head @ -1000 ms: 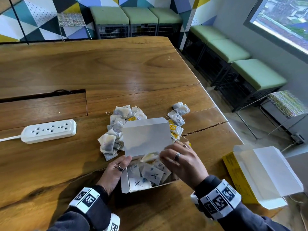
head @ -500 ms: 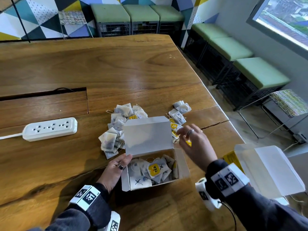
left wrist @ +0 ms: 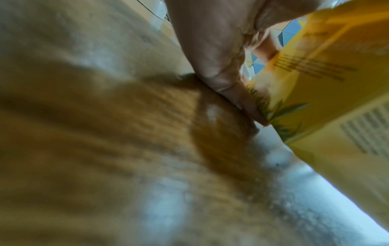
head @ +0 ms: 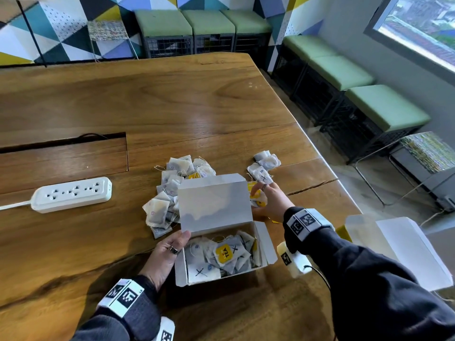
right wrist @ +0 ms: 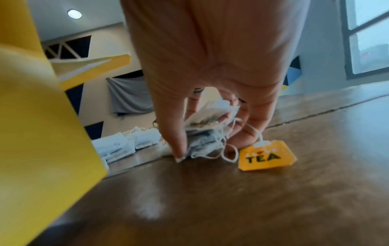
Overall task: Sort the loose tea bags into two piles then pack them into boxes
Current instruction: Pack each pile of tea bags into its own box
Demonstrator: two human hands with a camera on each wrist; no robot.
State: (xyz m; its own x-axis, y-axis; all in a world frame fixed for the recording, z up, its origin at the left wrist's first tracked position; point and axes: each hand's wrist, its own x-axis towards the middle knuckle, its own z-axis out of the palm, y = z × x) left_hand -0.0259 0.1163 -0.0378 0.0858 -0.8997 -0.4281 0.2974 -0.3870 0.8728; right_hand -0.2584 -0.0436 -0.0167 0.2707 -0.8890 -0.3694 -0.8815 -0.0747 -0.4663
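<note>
An open yellow tea box point(head: 262, 244) stands near the table's front, its white lid point(head: 214, 205) upright, with X-marked tea bags point(head: 221, 254) inside. My left hand point(head: 182, 239) lies flat against the box's left side point(left wrist: 315, 83), thumb at the lid's corner. To the right of the lid, my right hand point(head: 258, 193) reaches into the right pile of tea bags point(head: 263, 166). In the right wrist view, this hand point(right wrist: 208, 144) pinches a bunch of tea bags point(right wrist: 206, 126) on the table, a yellow TEA tag point(right wrist: 266, 155) trailing beside it. A second pile of tea bags point(head: 167, 193) lies left of the lid.
A second open box point(head: 394, 247) sits at the table's right front edge. A white power strip point(head: 71, 194) lies to the left, before a recessed wooden panel point(head: 64, 158). Green stools line the walls beyond the table point(head: 172, 107).
My right hand left a yellow-tagged bag in the box, swung right and back to the right pile, and now pinches bags there. My left hand stayed at the box.
</note>
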